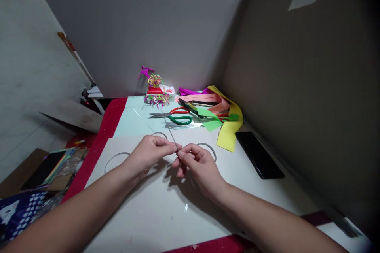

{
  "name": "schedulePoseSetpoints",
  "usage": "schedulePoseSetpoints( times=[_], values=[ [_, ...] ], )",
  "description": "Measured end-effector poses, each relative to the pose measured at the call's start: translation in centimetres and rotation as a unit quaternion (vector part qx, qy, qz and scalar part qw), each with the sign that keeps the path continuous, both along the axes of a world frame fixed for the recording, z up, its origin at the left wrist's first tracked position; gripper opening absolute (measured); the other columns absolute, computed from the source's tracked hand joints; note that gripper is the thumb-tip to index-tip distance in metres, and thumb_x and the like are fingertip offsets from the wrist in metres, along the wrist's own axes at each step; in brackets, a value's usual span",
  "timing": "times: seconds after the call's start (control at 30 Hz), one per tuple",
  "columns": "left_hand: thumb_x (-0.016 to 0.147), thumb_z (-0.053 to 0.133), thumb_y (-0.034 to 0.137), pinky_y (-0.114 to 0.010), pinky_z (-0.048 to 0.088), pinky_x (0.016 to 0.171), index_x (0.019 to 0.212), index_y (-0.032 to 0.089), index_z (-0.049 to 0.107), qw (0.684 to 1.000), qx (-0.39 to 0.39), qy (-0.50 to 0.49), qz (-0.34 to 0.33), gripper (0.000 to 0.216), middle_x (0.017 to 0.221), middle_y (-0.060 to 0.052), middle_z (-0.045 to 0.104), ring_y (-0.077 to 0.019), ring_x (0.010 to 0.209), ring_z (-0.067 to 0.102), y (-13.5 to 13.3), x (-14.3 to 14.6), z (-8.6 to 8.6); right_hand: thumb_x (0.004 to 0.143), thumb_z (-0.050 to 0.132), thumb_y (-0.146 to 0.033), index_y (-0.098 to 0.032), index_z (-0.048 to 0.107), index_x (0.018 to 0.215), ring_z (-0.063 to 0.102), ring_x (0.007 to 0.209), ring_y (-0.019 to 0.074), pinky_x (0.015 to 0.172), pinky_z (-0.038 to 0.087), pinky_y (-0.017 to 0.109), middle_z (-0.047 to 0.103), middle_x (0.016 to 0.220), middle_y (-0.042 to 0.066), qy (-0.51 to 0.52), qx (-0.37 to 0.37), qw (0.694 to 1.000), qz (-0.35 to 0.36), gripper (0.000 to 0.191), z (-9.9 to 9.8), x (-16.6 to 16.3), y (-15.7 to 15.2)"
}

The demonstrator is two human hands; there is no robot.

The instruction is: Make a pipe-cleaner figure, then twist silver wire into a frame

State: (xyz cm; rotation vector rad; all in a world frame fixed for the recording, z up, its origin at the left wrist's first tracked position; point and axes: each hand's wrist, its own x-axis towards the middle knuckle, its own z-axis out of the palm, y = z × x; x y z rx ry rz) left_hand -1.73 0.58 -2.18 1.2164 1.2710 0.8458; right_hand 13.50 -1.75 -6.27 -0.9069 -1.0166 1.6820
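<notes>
Table carries a white sheet; coloured paper, a phone and scissors lie along its far and right sides. Over the sheet, my left hand and right hand meet, each grip closed, pinching one thin wire that rises from my fingertips toward the scissors. Wire rings lie just beside both hands.

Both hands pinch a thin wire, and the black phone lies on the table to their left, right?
No: the head view shows the left hand and right hand pinching the thin wire, but the black phone lies on the table to their right.
</notes>
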Motion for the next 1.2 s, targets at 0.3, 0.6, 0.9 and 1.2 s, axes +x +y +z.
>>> schedulePoseSetpoints(
  times=[0.3, 0.6, 0.9, 1.2],
  values=[
    [0.065, 0.073, 0.025, -0.032, 0.043, 0.076, 0.063, 0.016, 0.072, 1.0, -0.018, -0.011, 0.0, 0.01, 0.079, -0.008, 0.074, -0.0223, 0.08, 0.065, 0.1, -0.1, -0.3, 0.076, 0.066, -0.034, -0.015, 0.055, 0.073, 0.056, 0.043, 0.0084, 0.045, 0.041, 0.019, 0.066, 0.062, 0.002, 0.014, -0.008, 1.0, 0.009, 0.022, 0.1, 0.1, 0.1],
    [0.064, 0.068, 0.021, -0.034, 0.042, 0.076, 0.055, 0.016, 0.068, 1.0, -0.017, -0.007, -0.003, 0.01, 0.08, -0.008, 0.074, -0.0226, 0.078, 0.064, 0.3, 0.1, -0.5, 0.074, 0.067, -0.034, -0.015, 0.055, 0.072, 0.057, 0.044, 0.0086, 0.045, 0.042, 0.02, 0.066, 0.062, 0.001, 0.019, -0.017, 1.0, 0.011, 0.022, 0.1, 0.2, 0.2],
    [0.065, 0.066, 0.019, -0.032, 0.042, 0.076, 0.053, 0.017, 0.068, 1.0, -0.009, -0.025, -0.002, 0.012, 0.08, -0.006, 0.072, -0.0209, 0.079, 0.063, 0.3, 0.3, -0.7, 0.076, 0.065, -0.034, -0.015, 0.054, 0.073, 0.057, 0.044, 0.0083, 0.045, 0.041, 0.019, 0.066, 0.062, 0.001, 0.007, -0.009, 1.0, 0.007, 0.022, 0.0, 0.2, 0.3],
    [0.065, 0.068, 0.021, -0.033, 0.043, 0.081, 0.051, 0.018, 0.064, 0.999, 0.029, -0.036, 0.024, 0.015, 0.079, -0.006, 0.069, -0.0227, 0.085, 0.062, 0.4, 0.4, -1.3, 0.077, 0.064, -0.033, -0.016, 0.054, 0.076, 0.051, 0.041, 0.0066, 0.042, 0.037, 0.018, 0.065, 0.06, -0.001, 0.014, -0.007, 1.0, 0.015, 0.02, -0.2, 0.3, 0.5]
  ],
)
